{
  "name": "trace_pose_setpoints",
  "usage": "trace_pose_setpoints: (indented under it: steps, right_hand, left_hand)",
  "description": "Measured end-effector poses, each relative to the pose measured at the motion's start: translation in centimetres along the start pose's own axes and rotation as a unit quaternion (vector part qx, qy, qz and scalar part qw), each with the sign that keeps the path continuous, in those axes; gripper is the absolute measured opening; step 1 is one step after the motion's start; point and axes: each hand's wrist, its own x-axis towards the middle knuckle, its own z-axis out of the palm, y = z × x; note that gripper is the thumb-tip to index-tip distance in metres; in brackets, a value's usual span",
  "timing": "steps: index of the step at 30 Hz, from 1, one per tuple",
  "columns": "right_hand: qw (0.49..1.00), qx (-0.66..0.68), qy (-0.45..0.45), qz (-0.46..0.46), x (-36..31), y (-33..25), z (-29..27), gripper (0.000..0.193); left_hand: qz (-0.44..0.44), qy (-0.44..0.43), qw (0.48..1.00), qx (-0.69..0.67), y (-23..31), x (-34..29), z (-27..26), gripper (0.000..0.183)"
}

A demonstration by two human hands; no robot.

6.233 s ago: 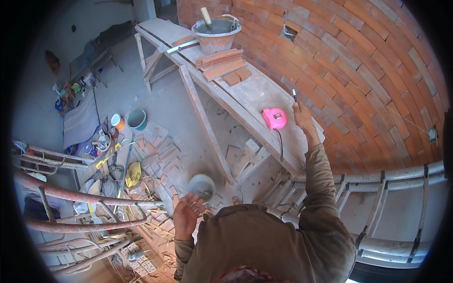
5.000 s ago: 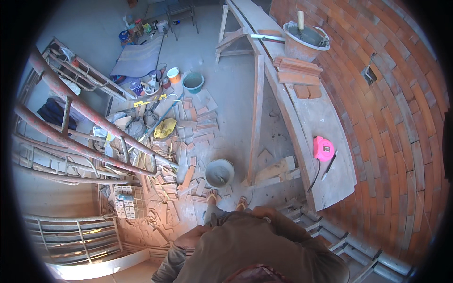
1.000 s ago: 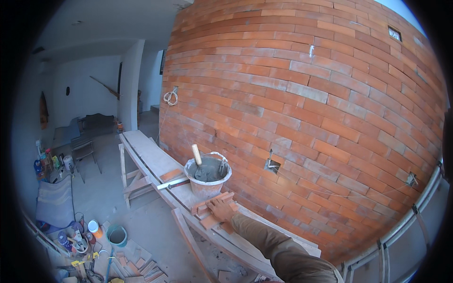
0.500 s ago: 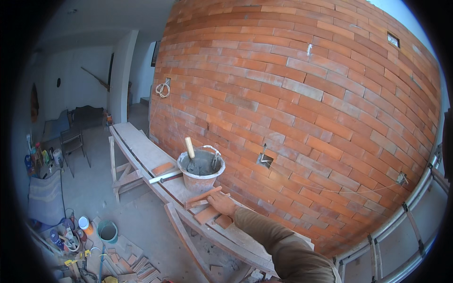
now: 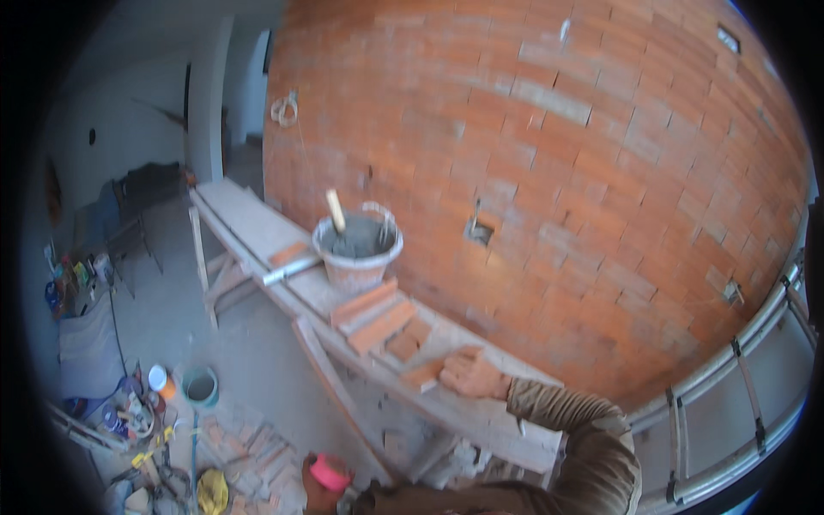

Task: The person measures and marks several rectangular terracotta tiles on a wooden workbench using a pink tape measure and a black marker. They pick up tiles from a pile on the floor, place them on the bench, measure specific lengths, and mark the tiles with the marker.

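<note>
My right hand [image 5: 472, 373] rests low over the plank with its fingers curled round the end of a thin orange brick tile [image 5: 420, 375]. At the lower edge my left hand [image 5: 323, 487] is closed on a bright pink, rounded object [image 5: 331, 471]; its kind is not clear. Between my right hand and the bucket lie several brick tiles [image 5: 382, 326] and a smaller tile piece [image 5: 408, 340]. The bucket [image 5: 354, 273] stands on the plank, holding grey mortar [image 5: 360, 238] and a tool with a wooden handle [image 5: 335, 210].
A long wooden trestle bench [image 5: 257, 216] runs beside the brick-faced wall [image 5: 515, 163]. A metal ladder [image 5: 712, 379] leans at the right. On the floor at left stand a teal bucket [image 5: 199, 386], a white-and-orange tub [image 5: 160, 381], loose tiles [image 5: 249, 455] and tools.
My right hand has moved right and nearer along the plank and now grips a different tile. The tile it held lies beside the bucket. My left hand has appeared with the pink object.
</note>
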Motion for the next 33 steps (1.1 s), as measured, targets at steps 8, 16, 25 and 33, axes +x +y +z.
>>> trace_pose_setpoints:
  steps: [8,16,25,33]
  right_hand:
    - [0.980,0.095,-0.127,0.116,-6.3,-6.1,-0.2,0.011]
    - [0.957,0.087,-0.198,0.193,-5.2,-2.2,2.9,0.014]
    - [0.921,0.079,-0.332,0.189,-2.8,0.3,5.3,0.023]
    - [0.953,0.139,-0.158,0.220,7.1,6.3,14.8,0.046]
  left_hand:
    - [-0.069,0.170,0.983,0.007,-3.0,1.7,6.5,0.037]
    - [-0.087,0.123,0.988,0.021,-2.0,3.4,-1.0,0.039]
    - [-0.066,0.134,0.989,0.024,-1.2,3.8,-1.2,0.037]
    - [-0.054,0.123,0.991,0.019,-1.7,3.7,-1.6,0.036]
